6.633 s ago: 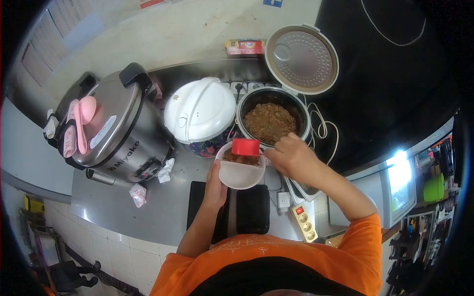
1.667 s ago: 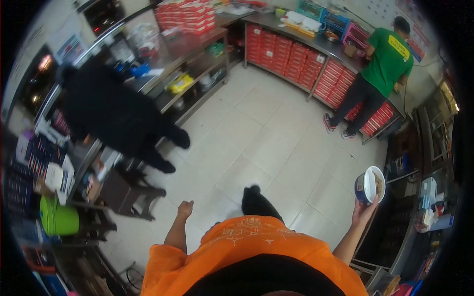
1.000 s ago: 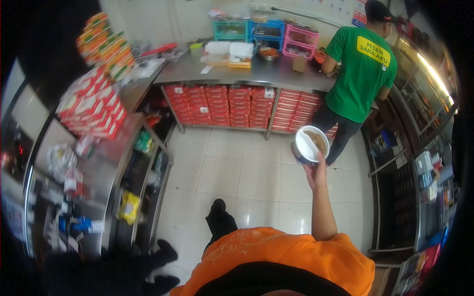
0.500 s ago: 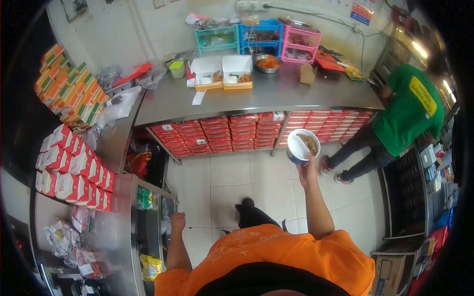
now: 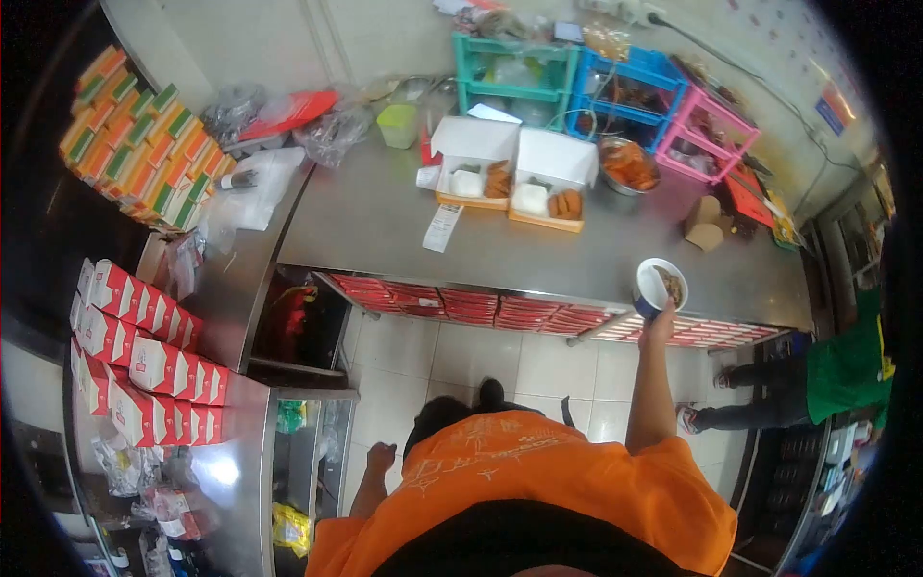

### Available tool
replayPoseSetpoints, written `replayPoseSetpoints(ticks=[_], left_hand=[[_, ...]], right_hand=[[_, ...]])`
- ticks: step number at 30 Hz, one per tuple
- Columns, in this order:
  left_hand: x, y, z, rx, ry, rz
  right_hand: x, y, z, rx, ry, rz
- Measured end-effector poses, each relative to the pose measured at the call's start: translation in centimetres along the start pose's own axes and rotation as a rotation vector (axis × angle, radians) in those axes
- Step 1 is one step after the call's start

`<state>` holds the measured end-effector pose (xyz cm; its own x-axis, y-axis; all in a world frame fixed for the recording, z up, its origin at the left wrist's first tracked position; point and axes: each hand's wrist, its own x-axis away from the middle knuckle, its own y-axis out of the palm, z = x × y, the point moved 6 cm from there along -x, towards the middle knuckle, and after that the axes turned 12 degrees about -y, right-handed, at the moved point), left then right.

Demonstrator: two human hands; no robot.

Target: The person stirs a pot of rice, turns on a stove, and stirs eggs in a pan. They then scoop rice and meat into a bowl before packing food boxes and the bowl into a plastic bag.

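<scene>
At 3 o'clock in the view, the right hand (image 5: 659,329) has its fingers closed around the bowl (image 5: 654,288), dark blue outside and white inside (brown food lies along its right side), near the front edge of the metal table (image 5: 385,221), while the left hand (image 5: 383,456), at 7 o'clock, curls into a loose fist.

A round bowl (image 5: 650,287), white inside and blue outside, is held open side up by the right hand (image 5: 660,328) near the counter (image 5: 538,258); brown food (image 5: 675,286) is contained in one side.
</scene>
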<state>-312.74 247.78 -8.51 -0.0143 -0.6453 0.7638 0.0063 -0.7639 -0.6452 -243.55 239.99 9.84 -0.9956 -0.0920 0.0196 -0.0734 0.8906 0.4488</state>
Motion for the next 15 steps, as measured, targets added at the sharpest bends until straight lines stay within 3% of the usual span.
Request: replayPoseSetpoints(ticks=[1,2,3,4,8,9,12,13,15], left_hand=[[-3.1,0.7,-0.9,0.347,-0.059,0.106],[-5.0,0.5,-1.5,0.694,-0.116,0.221],[-4.8,-1.8,0.0,0.859,-0.096,0.206],[-4.9,-4.9,1.8,1.02,-0.073,0.192],[-5.1,-20.1,9.8,1.177,0.074,0.451],[-7.3,-23.2,11.2,1.053,0.125,0.534],[-6.5,-35.4,18.8,1.084,0.309,0.584],[-6.8,-38.7,21.1,1.085,0.38,0.602],[-8.1,-43.5,25.6,1.062,0.481,0.522]], right_hand=[[-0.7,0.8,0.4,0.012,0.014,-0.009],[-1.4,0.9,0.4,0.221,0.025,0.09],[-2.2,0.9,0.4,0.426,0.03,0.19],[-3.0,1.1,0.9,0.435,0.051,0.248],[-5.9,1.9,3.0,0.435,0.056,0.243],[-7.0,1.8,3.7,0.409,0.036,0.215],[-9.1,0.9,5.1,0.474,0.168,0.19],[-8.6,1.9,4.7,0.321,0.079,0.204],[-8.7,1.4,4.7,0.291,0.021,0.338]])
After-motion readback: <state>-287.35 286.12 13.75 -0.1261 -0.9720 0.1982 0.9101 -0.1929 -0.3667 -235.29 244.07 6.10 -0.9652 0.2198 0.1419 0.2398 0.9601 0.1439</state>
